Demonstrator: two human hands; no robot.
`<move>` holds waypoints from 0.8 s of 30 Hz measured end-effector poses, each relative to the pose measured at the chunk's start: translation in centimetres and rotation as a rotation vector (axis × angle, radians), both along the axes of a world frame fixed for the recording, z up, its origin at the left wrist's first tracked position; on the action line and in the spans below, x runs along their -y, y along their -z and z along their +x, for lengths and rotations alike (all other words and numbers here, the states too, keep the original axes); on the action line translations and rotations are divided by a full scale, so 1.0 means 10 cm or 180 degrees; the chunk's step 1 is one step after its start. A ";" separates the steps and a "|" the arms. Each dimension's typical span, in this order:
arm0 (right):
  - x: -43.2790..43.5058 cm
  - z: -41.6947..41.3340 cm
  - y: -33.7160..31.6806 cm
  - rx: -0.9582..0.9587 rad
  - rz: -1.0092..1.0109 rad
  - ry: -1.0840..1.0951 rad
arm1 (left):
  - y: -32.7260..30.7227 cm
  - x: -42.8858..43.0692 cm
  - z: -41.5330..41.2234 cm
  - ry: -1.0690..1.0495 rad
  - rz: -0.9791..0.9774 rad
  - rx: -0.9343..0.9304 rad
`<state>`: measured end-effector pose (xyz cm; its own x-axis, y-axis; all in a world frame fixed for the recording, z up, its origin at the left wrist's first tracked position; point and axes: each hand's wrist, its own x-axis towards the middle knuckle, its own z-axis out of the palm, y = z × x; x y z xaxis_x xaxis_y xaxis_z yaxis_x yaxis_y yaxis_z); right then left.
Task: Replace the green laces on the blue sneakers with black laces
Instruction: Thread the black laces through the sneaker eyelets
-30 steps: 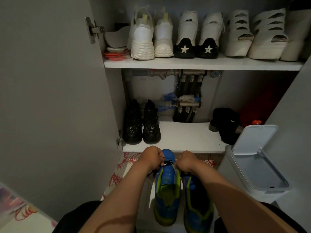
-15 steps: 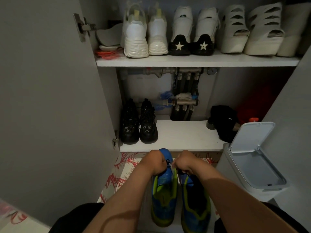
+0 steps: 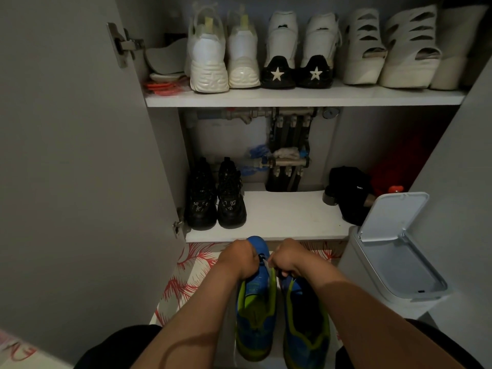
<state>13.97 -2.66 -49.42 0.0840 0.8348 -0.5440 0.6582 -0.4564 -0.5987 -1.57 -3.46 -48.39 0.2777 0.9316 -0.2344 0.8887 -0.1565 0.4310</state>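
- Step: lacing work at the toe end of the left sneaker (image 3: 255, 310). It stands on the floor between the person's knees, toe toward the cabinet, with the right sneaker (image 3: 306, 323) touching it alongside.
- Left hand (image 3: 239, 259) and right hand (image 3: 286, 258) are both clenched over the forefoot, knuckles up. Each looks to pinch one run of a thin lace (image 3: 262, 258) that shows between them. The fingertips are hidden.
- The lace reads dark, so probably the black one going in. No green lace is visible; the green that shows is collar trim.
- Judgement: low eyelets are in progress and this shoe is not finished. I cannot tell the lace state of the right sneaker.
- Next: pull both ends even, then cross and feed them up the next eyelet pair, keeping tension so the lower rows don't slacken.
- Open bin (image 3: 399, 262) sits just to the right.
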 end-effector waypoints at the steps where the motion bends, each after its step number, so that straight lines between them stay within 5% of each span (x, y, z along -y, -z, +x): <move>1: 0.00 0.00 0.00 0.0019 -0.0002 -0.0005 | 0.00 -0.01 0.00 0.0013 -0.0018 0.0014; 15: 0.04 0.02 0.01 0.0124 0.0125 -0.0225 | 0.10 0.01 0.05 0.0018 -0.0020 0.0113; 24: 0.13 0.04 0.04 0.0710 0.0722 -0.0760 | 0.14 -0.02 0.02 0.0199 0.0003 0.0099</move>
